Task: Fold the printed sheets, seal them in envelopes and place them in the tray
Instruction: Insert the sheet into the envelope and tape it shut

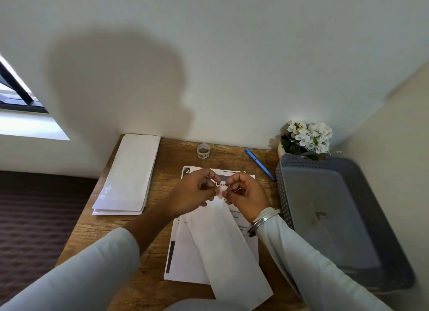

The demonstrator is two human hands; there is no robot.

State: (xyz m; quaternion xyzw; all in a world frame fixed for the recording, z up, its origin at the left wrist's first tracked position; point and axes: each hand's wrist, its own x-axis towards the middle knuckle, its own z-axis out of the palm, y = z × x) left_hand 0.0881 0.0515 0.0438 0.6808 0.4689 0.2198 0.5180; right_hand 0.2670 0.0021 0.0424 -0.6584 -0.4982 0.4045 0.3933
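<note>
Envelope [227, 248] lies slantwise on the printed sheets [185, 259], mid-desk. I log 2 hands at its far end: left hand [192, 194] and right hand [248, 197] both pinch a small pink sticker [220, 194]. Tray [283, 194] sits right.

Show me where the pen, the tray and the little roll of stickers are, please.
pen [260, 164], head view, middle of its blue barrel.
tray [283, 194], head view, on its perforated left wall.
roll of stickers [203, 151], head view, on the front of the roll.
</note>
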